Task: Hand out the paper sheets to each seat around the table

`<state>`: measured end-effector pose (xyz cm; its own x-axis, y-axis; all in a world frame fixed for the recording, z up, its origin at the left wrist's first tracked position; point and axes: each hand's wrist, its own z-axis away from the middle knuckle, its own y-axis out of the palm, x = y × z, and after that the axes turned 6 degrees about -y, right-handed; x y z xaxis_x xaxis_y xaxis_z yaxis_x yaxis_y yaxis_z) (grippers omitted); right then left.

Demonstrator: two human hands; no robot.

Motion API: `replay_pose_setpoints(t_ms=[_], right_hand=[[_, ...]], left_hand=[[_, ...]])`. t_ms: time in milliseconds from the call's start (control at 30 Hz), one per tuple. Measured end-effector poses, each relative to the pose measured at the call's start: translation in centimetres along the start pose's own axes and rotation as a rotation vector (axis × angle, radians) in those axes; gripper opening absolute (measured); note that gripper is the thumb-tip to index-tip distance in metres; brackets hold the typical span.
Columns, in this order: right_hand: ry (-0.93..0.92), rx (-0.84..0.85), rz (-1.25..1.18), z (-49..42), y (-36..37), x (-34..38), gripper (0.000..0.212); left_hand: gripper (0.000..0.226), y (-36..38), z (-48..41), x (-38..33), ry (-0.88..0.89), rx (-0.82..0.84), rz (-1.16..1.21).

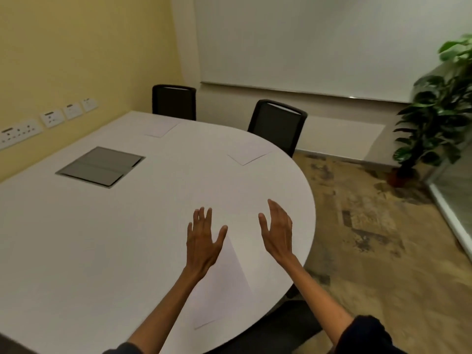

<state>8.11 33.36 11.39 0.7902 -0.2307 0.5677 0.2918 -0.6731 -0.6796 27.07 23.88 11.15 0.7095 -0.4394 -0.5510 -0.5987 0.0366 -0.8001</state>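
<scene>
**Three sheets down, both hands empty**

While both hands hovered over the white bench, neither held anything: left hand flat, fingers spread, above the nearest sheet; right hand open, palm turned inward. A second sheet lay before the right-hand chair (edges faint), a third sheet before the far chair.
</scene>
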Motion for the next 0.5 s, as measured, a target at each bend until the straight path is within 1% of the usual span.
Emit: replay_pose_setpoints(t_ms=[167, 300, 500], right_hand=[[0.019, -0.111, -0.024, -2.2, -4.8, -0.9, 0.053], [-0.011, -0.140, -0.042, -3.6, -8.5, -2.7, 0.056], [-0.052, -0.157, -0.084, -6.3, -14.2, -7.6, 0.057]], left_hand=[[0.076, -0.2, -1.2, -5.7, 0.067, -0.059, 0.037], [0.081, 0.9, -1.4, -9.7, 0.123, -0.092, 0.007], [0.080, 4.0, -1.7, -16.5, 0.090, -0.126, -0.004]])
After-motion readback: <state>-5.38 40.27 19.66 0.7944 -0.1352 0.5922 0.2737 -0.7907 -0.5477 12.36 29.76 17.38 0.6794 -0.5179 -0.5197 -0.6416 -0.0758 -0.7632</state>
